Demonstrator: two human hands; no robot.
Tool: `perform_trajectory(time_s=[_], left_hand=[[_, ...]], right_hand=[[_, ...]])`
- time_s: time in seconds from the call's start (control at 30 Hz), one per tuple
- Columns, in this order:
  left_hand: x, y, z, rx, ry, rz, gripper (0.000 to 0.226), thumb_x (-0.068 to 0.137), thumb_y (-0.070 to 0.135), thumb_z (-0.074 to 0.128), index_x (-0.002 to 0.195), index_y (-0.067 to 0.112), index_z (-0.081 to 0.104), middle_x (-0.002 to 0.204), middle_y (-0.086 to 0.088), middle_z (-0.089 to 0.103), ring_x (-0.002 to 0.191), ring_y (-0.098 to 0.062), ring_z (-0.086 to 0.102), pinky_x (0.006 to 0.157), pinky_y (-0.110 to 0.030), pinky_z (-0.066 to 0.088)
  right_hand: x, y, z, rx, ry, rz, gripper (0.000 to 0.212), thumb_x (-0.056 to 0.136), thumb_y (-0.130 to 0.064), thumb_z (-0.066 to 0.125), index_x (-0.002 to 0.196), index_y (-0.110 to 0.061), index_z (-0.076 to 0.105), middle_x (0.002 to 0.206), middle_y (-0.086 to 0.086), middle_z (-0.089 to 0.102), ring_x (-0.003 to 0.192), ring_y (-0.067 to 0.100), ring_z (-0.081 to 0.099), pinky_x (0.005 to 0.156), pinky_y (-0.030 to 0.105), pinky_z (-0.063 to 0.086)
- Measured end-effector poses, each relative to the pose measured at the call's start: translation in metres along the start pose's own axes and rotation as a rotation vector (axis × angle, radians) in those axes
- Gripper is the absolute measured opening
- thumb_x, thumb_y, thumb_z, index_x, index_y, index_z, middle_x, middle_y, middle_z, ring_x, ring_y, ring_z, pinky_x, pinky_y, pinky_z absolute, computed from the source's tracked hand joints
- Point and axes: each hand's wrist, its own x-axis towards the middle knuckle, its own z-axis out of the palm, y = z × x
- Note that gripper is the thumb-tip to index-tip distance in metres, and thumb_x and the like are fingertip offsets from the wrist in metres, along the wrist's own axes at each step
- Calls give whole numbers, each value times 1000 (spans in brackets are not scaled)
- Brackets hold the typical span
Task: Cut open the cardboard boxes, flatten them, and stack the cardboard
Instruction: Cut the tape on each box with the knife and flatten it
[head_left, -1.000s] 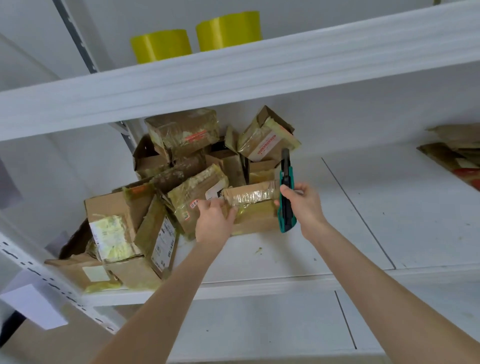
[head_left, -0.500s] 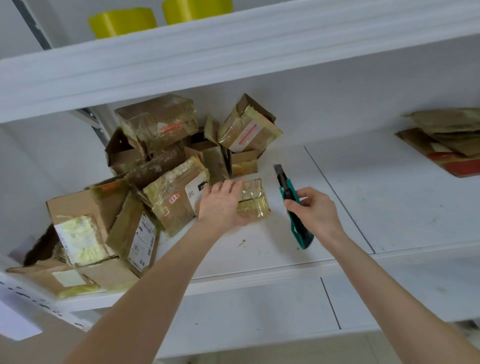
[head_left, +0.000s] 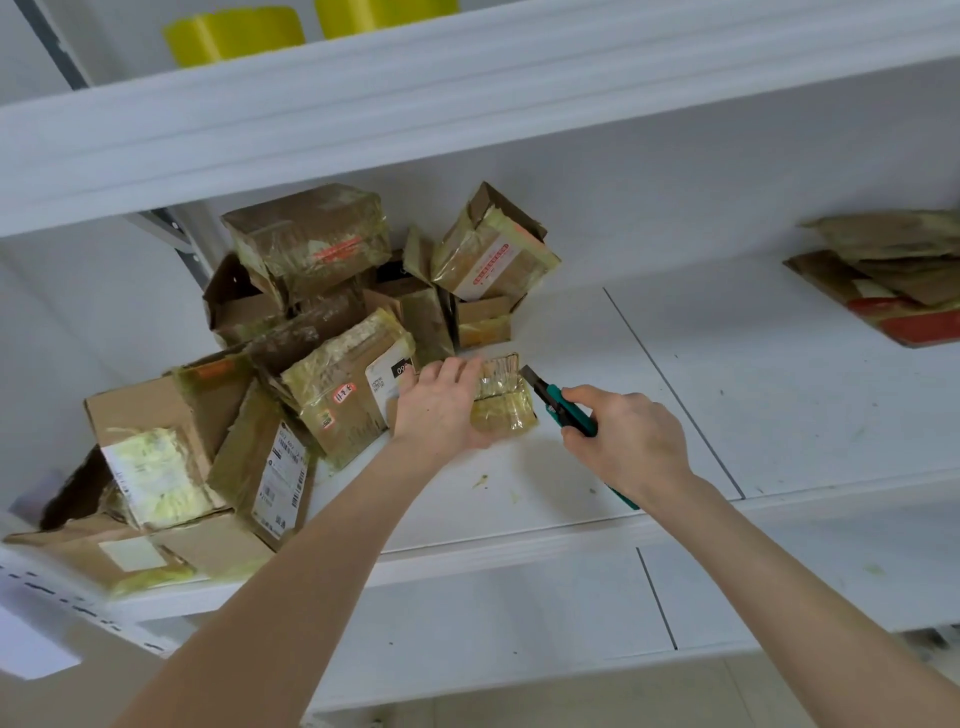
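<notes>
A small cardboard box (head_left: 503, 397) wrapped in yellowish tape lies on the white shelf (head_left: 571, 483). My left hand (head_left: 439, 405) holds it from the left, fingers over its top and thumb under its near edge. My right hand (head_left: 631, 441) grips a teal utility knife (head_left: 558, 402), whose blade tip sits at the box's right upper edge. A heap of several taped cardboard boxes (head_left: 311, 332) fills the shelf's left side, just behind and beside my left hand.
A stack of flattened cardboard (head_left: 893, 275) lies at the far right of the same shelf. An upper shelf (head_left: 467, 104) carries two yellow tape rolls (head_left: 234, 34). A lower shelf board (head_left: 493, 618) shows below my arms.
The small box has come down from in front of the heap onto the shelf. My right hand has tilted the knife from upright and brought its blade to the box's right edge.
</notes>
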Motion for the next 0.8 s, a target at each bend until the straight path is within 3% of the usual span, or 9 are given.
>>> perform_trajectory(time_s=[0.13, 0.6, 0.73, 0.8], left_hand=[[1, 1, 0, 0, 3, -1, 105, 68, 67, 67, 150, 22, 18, 144, -1, 38, 133, -27, 36, 113, -49, 24], [0, 2, 1, 35, 24, 5, 105, 64, 75, 64, 146, 24, 25, 138, -1, 46, 122, -30, 46, 104, -45, 35], [3, -2, -3, 7, 24, -6, 114, 58, 94, 38, 148, 25, 27, 140, 0, 46, 121, -30, 48, 103, -44, 37], [4, -4, -8, -42, 4, -47, 125, 49, 100, 20, 149, 25, 24, 140, 0, 45, 122, -30, 48, 103, -45, 38]], right_hand=[[1, -10, -4, -154, -8, -42, 33, 91, -31, 52, 124, -34, 53, 68, -4, 49, 65, 24, 50, 52, 27, 33], [-17, -22, -11, -206, -106, -23, 27, 88, -24, 51, 115, -29, 55, 71, -4, 49, 70, 25, 50, 57, 28, 34], [-28, -14, -10, -139, -128, 1, 30, 86, -30, 54, 115, -32, 56, 64, -8, 46, 68, 22, 51, 53, 28, 33], [-33, -5, -5, 56, -143, 88, 30, 82, -35, 59, 113, -36, 58, 63, -9, 54, 65, 18, 55, 51, 26, 34]])
